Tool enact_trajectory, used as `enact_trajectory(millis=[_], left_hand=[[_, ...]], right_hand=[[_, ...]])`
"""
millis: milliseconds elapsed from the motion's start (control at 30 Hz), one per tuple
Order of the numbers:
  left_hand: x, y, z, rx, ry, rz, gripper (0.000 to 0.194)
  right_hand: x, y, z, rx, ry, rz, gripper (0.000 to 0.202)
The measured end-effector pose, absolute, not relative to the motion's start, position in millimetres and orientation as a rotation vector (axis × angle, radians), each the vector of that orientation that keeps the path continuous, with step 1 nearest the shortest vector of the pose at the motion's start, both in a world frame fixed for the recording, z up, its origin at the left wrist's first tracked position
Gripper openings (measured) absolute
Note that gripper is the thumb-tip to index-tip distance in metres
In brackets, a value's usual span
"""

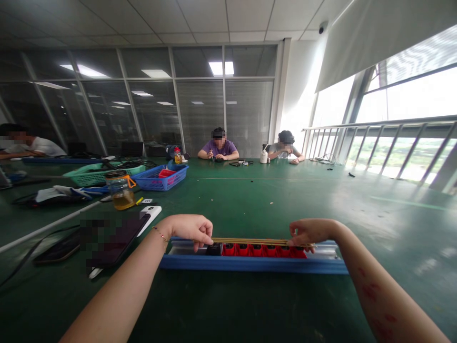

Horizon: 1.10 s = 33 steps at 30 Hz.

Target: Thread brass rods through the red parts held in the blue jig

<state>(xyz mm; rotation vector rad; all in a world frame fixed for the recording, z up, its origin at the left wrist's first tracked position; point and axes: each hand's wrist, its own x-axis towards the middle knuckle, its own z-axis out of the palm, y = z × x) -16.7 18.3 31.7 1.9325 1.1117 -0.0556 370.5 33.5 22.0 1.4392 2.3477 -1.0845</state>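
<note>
Thin golden-brown sticks (250, 240) stretch sideways between my two hands, over a row of small red bins (257, 251). Their left end is pinched in the fingers of my left hand (191, 228). Toward the other end, the thumb and fingers of my right hand (311, 231) are closed on them. Several red bins with dark contents stand in a long blue-edged metal tray (253, 265). A black block (214, 249) sits at the left of the row, just below my left fingertips. The exact number of sticks is too fine to tell.
Left on the green table (228, 305) lie a dark tablet-like slab (119, 238), a phone (59, 247) and a jar (120, 190). Behind are a blue basket (160, 180) and a green basket (84, 177). People sit at the far side and far left. A white bottle (263, 156) stands farther back.
</note>
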Motion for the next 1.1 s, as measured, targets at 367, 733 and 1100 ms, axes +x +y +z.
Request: enact_trajectory(millis=[367, 733, 1100], left_hand=[[-25.8, 15.6, 44.3, 2.17, 1.198, -0.047, 0.033], [-12.7, 6.7, 54.1, 2.27, 1.289, 0.069, 0.031], [-47.6, -10.9, 92.7, 2.421, 1.709, 0.584, 0.038]], right_hand=[[371.1, 34.9, 21.2, 1.426, 2.419, -1.045, 0.053], [370.8, 35.1, 20.7, 1.399, 2.438, -1.042, 0.048], [384.2, 35.9, 24.0, 1.365, 2.443, -1.22, 0.048]])
